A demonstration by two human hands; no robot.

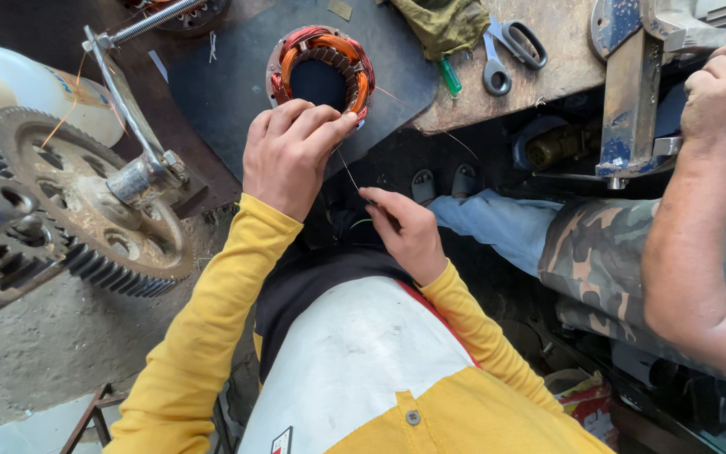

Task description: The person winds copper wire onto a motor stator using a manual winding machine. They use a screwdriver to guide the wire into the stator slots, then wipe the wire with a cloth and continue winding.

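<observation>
A round motor stator (pixel 321 69) with copper and red windings lies on a dark mat (pixel 228 76) at the bench edge. My left hand (pixel 289 151) rests against its near rim, fingertips pressing the winding. My right hand (pixel 407 231) sits lower, over my lap, pinching a thin thread (pixel 347 171) that runs up to the stator. Both my sleeves are yellow.
A large grey gear wheel (pixel 86 202) with a crank handle stands at the left. Scissors (pixel 510 50), a green-handled tool (pixel 449 76) and an olive cloth (pixel 443 23) lie on the wooden bench. At the right, another person in camouflage trousers grips a blue vise (pixel 632 92).
</observation>
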